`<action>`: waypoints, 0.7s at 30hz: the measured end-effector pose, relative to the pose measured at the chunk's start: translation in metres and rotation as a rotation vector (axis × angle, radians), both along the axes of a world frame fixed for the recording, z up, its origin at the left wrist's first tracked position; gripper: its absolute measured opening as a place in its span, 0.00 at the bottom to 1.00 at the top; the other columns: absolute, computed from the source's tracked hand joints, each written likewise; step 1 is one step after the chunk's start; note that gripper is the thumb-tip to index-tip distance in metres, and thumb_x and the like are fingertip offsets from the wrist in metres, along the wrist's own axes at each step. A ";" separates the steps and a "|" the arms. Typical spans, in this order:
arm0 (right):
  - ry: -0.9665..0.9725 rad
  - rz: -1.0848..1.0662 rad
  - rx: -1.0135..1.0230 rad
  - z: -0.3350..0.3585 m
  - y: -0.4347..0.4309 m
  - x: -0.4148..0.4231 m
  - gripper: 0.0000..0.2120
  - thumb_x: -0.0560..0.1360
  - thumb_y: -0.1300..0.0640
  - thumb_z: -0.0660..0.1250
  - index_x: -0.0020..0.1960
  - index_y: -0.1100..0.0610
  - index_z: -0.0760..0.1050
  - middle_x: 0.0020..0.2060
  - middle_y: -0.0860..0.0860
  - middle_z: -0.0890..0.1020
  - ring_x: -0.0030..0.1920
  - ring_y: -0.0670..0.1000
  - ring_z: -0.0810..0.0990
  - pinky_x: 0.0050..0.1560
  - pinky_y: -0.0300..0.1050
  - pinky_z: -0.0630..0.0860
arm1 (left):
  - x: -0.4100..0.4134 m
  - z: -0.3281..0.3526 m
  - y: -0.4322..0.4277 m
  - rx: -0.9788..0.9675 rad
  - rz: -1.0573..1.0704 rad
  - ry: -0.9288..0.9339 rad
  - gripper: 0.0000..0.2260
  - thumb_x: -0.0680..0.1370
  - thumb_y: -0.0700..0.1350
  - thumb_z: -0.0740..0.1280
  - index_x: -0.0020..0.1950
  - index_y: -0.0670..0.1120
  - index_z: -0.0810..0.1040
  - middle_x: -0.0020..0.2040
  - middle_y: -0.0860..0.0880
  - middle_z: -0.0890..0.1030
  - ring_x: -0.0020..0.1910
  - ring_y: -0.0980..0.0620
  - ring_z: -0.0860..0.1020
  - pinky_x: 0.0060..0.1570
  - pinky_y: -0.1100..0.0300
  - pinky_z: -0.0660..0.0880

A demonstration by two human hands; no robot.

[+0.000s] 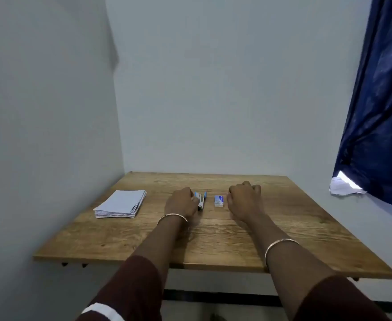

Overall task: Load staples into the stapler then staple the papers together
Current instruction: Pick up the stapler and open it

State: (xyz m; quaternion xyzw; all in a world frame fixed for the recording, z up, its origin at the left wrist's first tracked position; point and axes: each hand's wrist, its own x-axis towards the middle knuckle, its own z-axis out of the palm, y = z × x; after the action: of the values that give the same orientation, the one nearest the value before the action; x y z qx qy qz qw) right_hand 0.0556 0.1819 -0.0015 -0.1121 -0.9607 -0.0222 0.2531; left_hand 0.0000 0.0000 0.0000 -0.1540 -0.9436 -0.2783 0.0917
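Loading step barely begun. Left hand (181, 202) curled, touching stapler (201, 200); can't tell if gripped. Right hand (244, 200) loosely fisted, empty, just right of staple box (219, 200), itself just right of stapler. Papers (121, 204) well left. Next: open stapler w/ both hands.

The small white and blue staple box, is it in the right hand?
No, the small white and blue staple box lies on the wooden table, beside the right hand.

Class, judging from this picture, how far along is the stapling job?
Nothing looks done yet. The left hand touches the stapler on the table; the right hand rests beside the staple box. Loading staples and stapling the paper stack remain.
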 end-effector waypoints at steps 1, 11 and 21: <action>0.004 0.015 -0.020 -0.002 -0.002 -0.005 0.11 0.80 0.55 0.58 0.47 0.53 0.79 0.46 0.51 0.83 0.56 0.55 0.76 0.57 0.53 0.66 | -0.004 -0.002 0.001 0.007 -0.002 -0.018 0.13 0.79 0.49 0.63 0.59 0.45 0.78 0.59 0.44 0.82 0.57 0.43 0.78 0.55 0.53 0.75; -0.145 0.198 -0.420 -0.013 -0.007 -0.083 0.13 0.77 0.51 0.60 0.58 0.45 0.78 0.50 0.45 0.83 0.62 0.53 0.76 0.59 0.54 0.59 | -0.064 -0.025 0.021 0.266 0.001 -0.110 0.19 0.76 0.53 0.69 0.63 0.47 0.77 0.55 0.48 0.84 0.58 0.46 0.80 0.57 0.54 0.74; -0.143 0.323 -0.619 -0.020 0.007 -0.110 0.05 0.74 0.48 0.74 0.50 0.44 0.84 0.40 0.39 0.82 0.52 0.43 0.80 0.66 0.58 0.69 | -0.111 -0.031 0.018 0.261 -0.093 -0.121 0.07 0.75 0.56 0.70 0.40 0.56 0.83 0.41 0.55 0.84 0.46 0.53 0.82 0.48 0.55 0.78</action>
State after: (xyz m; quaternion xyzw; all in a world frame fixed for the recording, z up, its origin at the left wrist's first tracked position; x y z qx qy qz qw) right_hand -0.0543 0.1884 -0.0210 -0.0285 -0.9424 0.3027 0.1395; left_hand -0.1106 0.0184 -0.0311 -0.1673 -0.8950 -0.4115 0.0410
